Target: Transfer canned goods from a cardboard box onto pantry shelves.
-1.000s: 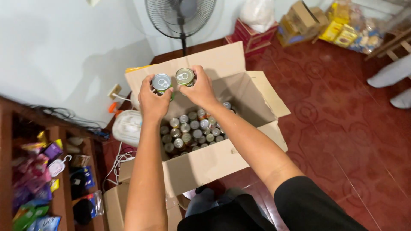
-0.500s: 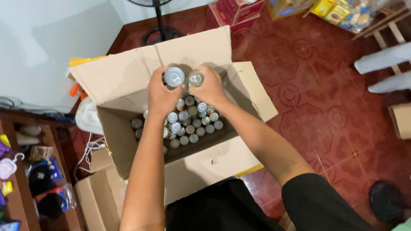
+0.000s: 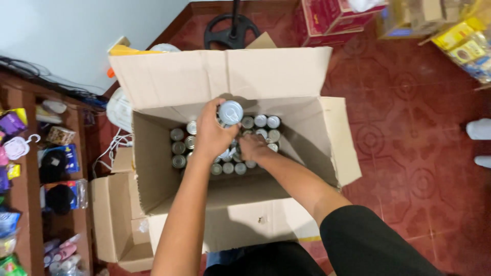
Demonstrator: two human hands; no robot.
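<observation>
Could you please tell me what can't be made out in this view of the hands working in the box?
- Right hand: fingers buried among the cans; grip unclear.
- Can in left hand: only its top shows.
- Box bottom: hidden by cans and arms.
- Fan base: cut off by the top edge.

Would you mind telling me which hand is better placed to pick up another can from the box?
Right: the right hand is already down among the cans, while the left hand holds a can above them.
</observation>
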